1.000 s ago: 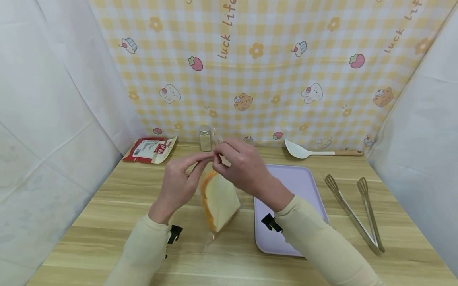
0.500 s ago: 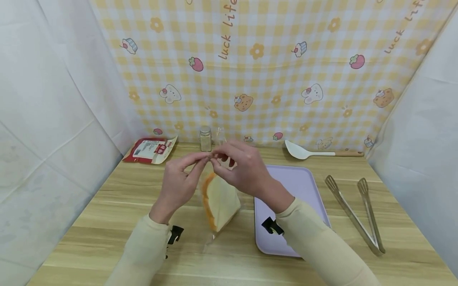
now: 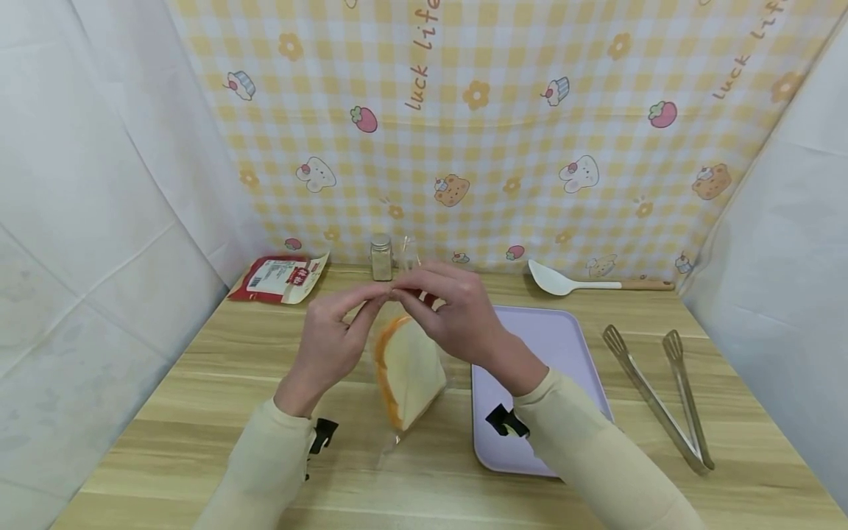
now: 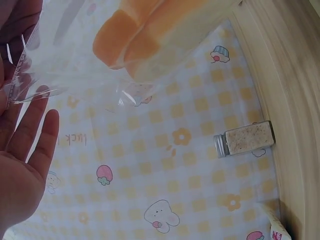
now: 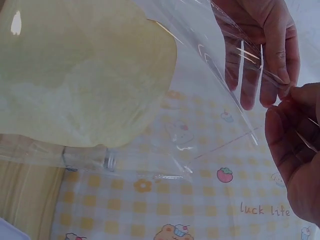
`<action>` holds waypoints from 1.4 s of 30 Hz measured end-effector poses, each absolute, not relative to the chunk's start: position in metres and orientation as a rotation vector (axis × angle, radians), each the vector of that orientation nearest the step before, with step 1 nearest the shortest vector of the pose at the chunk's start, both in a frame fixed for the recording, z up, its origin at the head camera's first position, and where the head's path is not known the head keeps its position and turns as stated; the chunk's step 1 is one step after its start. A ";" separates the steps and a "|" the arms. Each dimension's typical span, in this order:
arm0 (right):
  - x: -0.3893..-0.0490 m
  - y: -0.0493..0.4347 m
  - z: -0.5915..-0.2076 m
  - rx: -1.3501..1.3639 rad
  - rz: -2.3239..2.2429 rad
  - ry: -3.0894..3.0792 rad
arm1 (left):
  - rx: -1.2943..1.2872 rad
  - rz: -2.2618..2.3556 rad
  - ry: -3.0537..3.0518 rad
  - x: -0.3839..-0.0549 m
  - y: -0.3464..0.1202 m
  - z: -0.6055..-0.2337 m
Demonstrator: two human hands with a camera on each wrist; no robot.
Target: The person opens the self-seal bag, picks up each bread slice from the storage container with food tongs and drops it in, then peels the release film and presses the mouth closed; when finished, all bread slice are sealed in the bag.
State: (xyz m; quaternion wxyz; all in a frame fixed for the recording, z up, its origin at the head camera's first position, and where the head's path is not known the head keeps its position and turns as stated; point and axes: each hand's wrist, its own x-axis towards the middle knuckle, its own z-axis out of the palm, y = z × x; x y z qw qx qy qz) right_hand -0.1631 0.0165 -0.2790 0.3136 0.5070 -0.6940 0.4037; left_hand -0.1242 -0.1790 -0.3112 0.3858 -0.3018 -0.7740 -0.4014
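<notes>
Sliced bread [image 3: 412, 372] with a brown crust sits inside a clear plastic bag [image 5: 210, 60], below both hands in the head view. My left hand [image 3: 331, 338] pinches the top edge of the bag between thumb and index finger. Right beside it, my right hand [image 3: 453, 305] pinches the same edge, the two sets of fingertips touching. In the left wrist view the bread [image 4: 150, 35] shows through the film, with loose fingers of the left hand [image 4: 20, 180] behind the bag. The exact pinch point is partly hidden by the fingers.
Right of the bread lies a lilac tray [image 3: 543, 338], partly under the right forearm. Metal tongs [image 3: 656, 401] lie farther right. A white spatula with a wooden handle [image 3: 556, 280], a seasoning jar [image 3: 380, 259] and a red-and-cream packet [image 3: 278, 278] stand or lie along the back.
My right fingers have shifted slightly on the bag's edge and now meet the left fingertips closely. The left hand, bread and surrounding things look almost unchanged.
</notes>
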 end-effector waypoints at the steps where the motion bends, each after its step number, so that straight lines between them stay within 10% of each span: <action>1: -0.163 0.017 -0.280 1.326 1.099 -1.839 | -0.771 -1.031 -1.973 -0.124 -0.179 -0.311; 42: -0.157 0.015 -0.285 1.267 1.166 -1.706 | -0.767 -1.160 -1.965 -0.122 -0.171 -0.310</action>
